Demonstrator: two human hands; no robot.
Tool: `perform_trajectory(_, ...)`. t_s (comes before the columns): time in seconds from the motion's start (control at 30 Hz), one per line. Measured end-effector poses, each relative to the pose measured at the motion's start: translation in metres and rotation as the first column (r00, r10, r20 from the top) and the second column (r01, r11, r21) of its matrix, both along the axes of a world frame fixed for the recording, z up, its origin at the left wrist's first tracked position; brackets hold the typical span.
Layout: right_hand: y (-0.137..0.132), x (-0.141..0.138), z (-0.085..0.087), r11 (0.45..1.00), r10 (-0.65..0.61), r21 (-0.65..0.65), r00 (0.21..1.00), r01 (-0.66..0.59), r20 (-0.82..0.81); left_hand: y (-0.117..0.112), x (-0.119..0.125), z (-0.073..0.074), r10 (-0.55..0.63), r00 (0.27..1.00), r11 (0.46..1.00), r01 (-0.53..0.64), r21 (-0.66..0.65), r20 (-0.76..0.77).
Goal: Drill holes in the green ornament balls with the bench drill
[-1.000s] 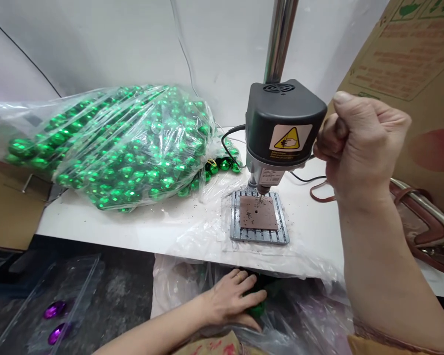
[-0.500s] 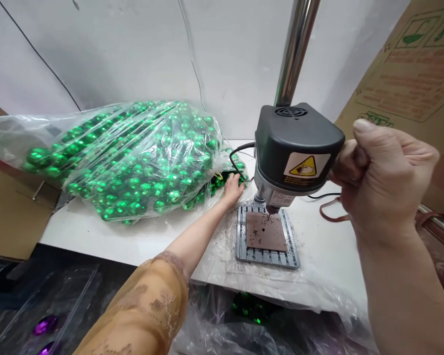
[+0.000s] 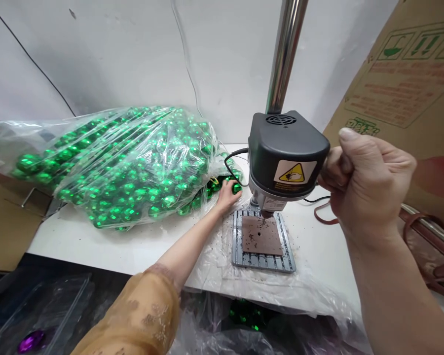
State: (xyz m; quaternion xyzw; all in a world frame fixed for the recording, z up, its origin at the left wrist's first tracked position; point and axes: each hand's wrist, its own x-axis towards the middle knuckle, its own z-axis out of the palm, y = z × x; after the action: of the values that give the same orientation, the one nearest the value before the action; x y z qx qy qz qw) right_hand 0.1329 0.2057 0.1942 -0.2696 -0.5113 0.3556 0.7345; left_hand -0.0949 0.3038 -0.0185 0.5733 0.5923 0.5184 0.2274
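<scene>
At the mouth of a clear plastic bag point(image 3: 140, 167) full of shiny green faceted balls, my left hand point(image 3: 227, 196) curls its fingers round one green ball point(image 3: 237, 188). My right hand point(image 3: 373, 177) is in a fist at the right side of a small black drill press point(image 3: 286, 148), closed on its handle, which the fingers mostly hide. Under the chuck, a square brown board point(image 3: 262, 241) with a dark hole lies on the slotted metal base point(image 3: 262, 266). Dark shavings are scattered on the board, and no ball sits under the bit.
The chrome column point(image 3: 284, 54) rises behind the drill head. A cardboard box point(image 3: 403, 84) stands at right, another box point(image 3: 7, 212) at left. Brown straps point(image 3: 425, 246) lie at the right edge. Crumpled plastic point(image 3: 207, 320) with green balls is below the white table point(image 3: 77, 236).
My left fingers have drawn in round a green ball at the bag's mouth. My right fist stays at the drill press. The whole view has shifted slightly.
</scene>
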Motion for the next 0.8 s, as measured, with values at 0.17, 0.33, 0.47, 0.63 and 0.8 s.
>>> perform_trajectory(0.17,0.002,0.000,-0.001,0.999,0.020,0.037,1.000,-0.020,-0.002,-0.058,-0.004,0.001,-0.021,0.918,0.986,0.084,-0.143,0.395)
perform_trajectory(0.33,0.002,-0.001,-0.003,0.997,-0.009,0.072,1.000,0.009,0.007,-0.107,0.013,0.011,-0.072,0.639,0.954,0.269,-0.135,0.766)
perform_trajectory(0.47,0.003,0.000,-0.003,0.996,-0.024,0.087,0.999,0.022,0.024,-0.123,0.034,0.010,-0.164,0.758,0.955,0.281,-0.090,0.631)
perform_trajectory(0.63,0.005,0.000,-0.003,0.995,-0.015,0.103,1.000,0.013,0.014,-0.126,0.047,-0.004,-0.209,0.843,0.959,0.277,-0.065,0.496)
perform_trajectory(0.8,0.007,0.000,-0.004,0.995,-0.008,0.104,1.000,0.006,0.021,-0.123,0.049,-0.010,-0.238,0.907,0.957,0.281,-0.077,0.347)
